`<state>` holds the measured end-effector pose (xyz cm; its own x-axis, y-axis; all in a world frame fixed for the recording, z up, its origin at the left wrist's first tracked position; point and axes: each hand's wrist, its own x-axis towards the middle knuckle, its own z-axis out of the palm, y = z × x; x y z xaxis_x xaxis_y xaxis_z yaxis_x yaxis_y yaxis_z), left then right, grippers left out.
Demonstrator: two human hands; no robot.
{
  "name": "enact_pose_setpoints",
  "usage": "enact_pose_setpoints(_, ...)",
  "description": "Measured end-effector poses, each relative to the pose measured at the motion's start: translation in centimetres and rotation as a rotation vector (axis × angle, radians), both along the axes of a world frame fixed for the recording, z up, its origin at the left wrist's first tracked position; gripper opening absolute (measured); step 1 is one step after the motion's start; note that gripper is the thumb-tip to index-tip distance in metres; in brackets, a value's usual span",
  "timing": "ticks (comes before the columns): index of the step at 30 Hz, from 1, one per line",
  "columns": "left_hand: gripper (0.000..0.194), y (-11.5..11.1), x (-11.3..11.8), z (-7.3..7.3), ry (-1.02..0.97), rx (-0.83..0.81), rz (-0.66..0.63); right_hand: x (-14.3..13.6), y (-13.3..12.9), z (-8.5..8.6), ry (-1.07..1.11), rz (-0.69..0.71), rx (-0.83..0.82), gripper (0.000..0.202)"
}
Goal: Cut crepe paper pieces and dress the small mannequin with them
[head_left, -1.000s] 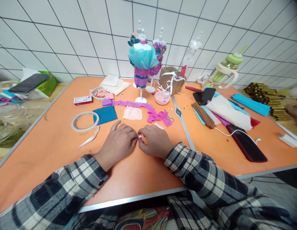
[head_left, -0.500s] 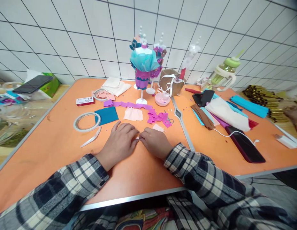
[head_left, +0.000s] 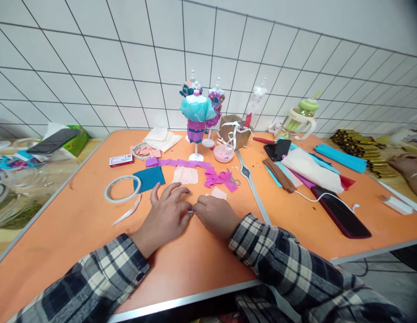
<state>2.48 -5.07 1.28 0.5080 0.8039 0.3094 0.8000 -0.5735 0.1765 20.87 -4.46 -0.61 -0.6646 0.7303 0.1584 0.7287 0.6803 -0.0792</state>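
The left hand point(head_left: 165, 219) is pinching a tiny white scrap point(head_left: 190, 211) between thumb and forefinger, other fingers fanning out; the right hand point(head_left: 215, 216) is pinching its opposite end, the scrap lying crosswise between them, both hands touching it.

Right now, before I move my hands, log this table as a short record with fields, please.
left hand: left hand, fingertips at a small white piece
right hand: right hand, pinching the same piece
beyond hands: pale pink sheet, scissors, purple strip
left side: tape roll overlapping blue sheet
back: dress form in turquoise and purple, upright; pink bowl
right side: dark phone, white cord across it
piece's material: cannot tell
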Motion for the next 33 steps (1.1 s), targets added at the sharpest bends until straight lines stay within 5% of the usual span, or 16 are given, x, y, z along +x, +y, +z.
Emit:
enact_pose_setpoints(12,0.015,0.1,-0.5,0.2,0.009,-0.031,-0.040,-0.1,0.2,-0.8,0.065,0.038,0.030,0.026)
enact_pose_setpoints(22,0.014,-0.3,-0.7,0.5,-0.033,-0.026,-0.060,0.1,-0.3,0.6,0.166,-0.017,-0.050,0.023)
enact_pose_setpoints(33,0.019,-0.5,-0.8,0.6,-0.018,-0.032,-0.069,0.1,-0.1,0.5,0.058,0.010,0.001,0.026)
